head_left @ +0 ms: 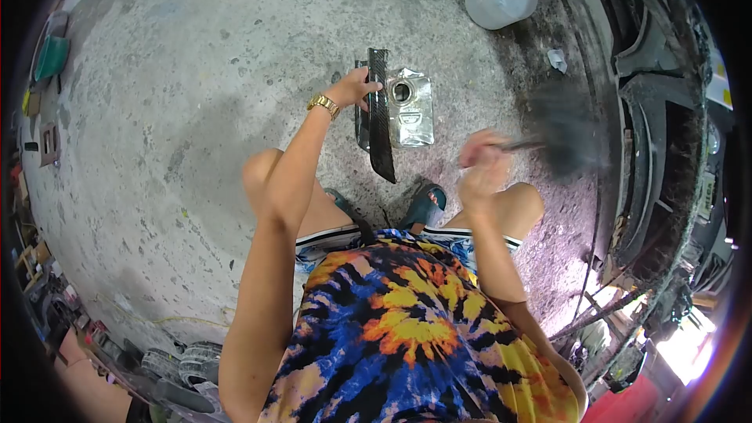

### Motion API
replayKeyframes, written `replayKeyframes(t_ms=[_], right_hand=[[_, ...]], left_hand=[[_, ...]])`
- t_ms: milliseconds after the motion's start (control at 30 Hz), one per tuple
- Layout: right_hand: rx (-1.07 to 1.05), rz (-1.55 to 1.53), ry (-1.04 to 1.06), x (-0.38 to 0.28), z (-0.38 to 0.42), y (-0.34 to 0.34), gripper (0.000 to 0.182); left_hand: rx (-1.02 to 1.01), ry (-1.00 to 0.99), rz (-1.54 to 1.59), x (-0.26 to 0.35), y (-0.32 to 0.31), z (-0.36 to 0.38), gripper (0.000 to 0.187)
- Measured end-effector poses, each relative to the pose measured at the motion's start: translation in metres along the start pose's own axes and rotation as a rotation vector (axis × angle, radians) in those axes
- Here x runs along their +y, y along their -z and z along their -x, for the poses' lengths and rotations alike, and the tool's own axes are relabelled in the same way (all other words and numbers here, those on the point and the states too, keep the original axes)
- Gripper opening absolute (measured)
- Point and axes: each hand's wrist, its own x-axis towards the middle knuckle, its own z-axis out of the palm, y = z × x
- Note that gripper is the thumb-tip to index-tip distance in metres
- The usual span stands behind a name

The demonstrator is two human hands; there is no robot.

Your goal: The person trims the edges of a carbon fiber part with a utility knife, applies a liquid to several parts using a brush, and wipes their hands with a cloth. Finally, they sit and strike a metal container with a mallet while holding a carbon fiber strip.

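My left hand [354, 89], a gold watch on its wrist, grips a long black carbon-fibre-patterned piece [380, 129] near its upper part. That piece stands over the floor just left of a shiny silver metal can [417, 102] with a round opening on top. Off to the right, my right hand [486, 160] is closed around the handle of a tool [525, 144]. The tool's wide dark head [570, 133] is smeared by motion, so its kind cannot be made out. It is apart from the black piece.
A translucent jug with a red cap [501, 1] stands on the stained concrete floor [196, 47]. Nearby lies a small crumpled white scrap [557, 60]. Dark car-body parts [654, 125] line the right side. Tyres [200, 364] and clutter sit at lower left.
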Motion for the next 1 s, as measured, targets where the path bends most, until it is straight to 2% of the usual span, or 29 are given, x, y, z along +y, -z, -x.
replayKeyframes(t_ms=[33,100,133,200,300,367,433,500,567,600,667,733,767,800,833,867,900,967,1000], right_hand=[[-0.055,0.267,-0.016,0.039,0.033,-0.011,0.032],[-0.594,0.527,-0.49,0.091,0.062,-0.02,0.033],[-0.59,0.525,-0.489,0.09,0.055,-0.017,0.033],[-0.477,0.458,-0.349,0.068,0.018,-0.009,0.03],[-0.344,0.308,-0.39,-0.016,-0.047,0.013,0.032],[-0.275,0.26,-0.377,-0.035,-0.043,0.02,0.033],[0.012,-0.062,-0.328,-0.041,-0.03,0.015,0.034],[-0.02,0.225,-0.04,0.022,0.026,0.002,0.034],[-0.572,0.594,-0.257,0.082,0.066,-0.005,0.031],[-0.567,0.598,-0.262,0.075,0.062,-0.003,0.031],[-0.472,0.473,-0.413,0.048,0.022,-0.005,0.029],[-0.465,0.478,-0.39,0.005,-0.007,0.014,0.029],[-0.37,0.4,-0.401,-0.024,-0.029,0.02,0.028],[-0.278,0.322,-0.42,-0.04,-0.035,0.024,0.027],[-0.286,0.324,-0.427,-0.04,-0.025,0.026,0.027],[-0.163,0.187,-0.309,-0.033,-0.011,0.025,0.026],[-0.037,0.049,-0.188,-0.022,0.003,0.022,0.025],[-0.102,0.393,0.22,0.031,0.049,0.007,0.025],[-0.384,0.467,-0.162,0.064,0.074,0.001,0.024]], left_hand=[[0.006,-0.003,0.004,0.001,0.003,-0.003,0.026],[0.017,-0.002,-0.032,-0.001,0.001,-0.002,0.025],[0.017,-0.004,-0.036,0.0,0.0,0.001,0.025],[0.033,-0.005,-0.073,0.009,-0.002,0.008,0.025],[-0.024,0.014,-0.052,0.012,0.001,0.011,0.025],[-0.003,0.017,-0.024,0.002,0.001,0.005,0.024],[-0.009,0.009,0.021,-0.004,0.004,0.003,0.025],[-0.017,0.01,0.028,-0.003,0.003,0.002,0.027],[-0.025,0.009,0.035,-0.005,0.001,0.002,0.031],[0.026,0.018,-0.015,-0.01,-0.002,0.002,0.032],[0.092,0.009,-0.072,-0.005,0.009,-0.006,0.032],[-0.017,-0.005,-0.007,-0.008,0.003,0.0,0.034],[-0.042,0.026,-0.032,0.007,0.002,0.009,0.033],[-0.038,0.027,-0.031,0.001,0.005,0.005,0.033],[0.006,0.021,-0.016,-0.012,0.003,0.0,0.032],[0.051,0.007,-0.007,-0.008,0.002,0.002,0.032],[-0.003,0.029,-0.042,-0.004,0.004,0.004,0.031],[-0.015,0.001,0.008,-0.007,0.004,-0.001,0.032],[-0.028,-0.027,0.058,-0.009,0.003,-0.002,0.033]])
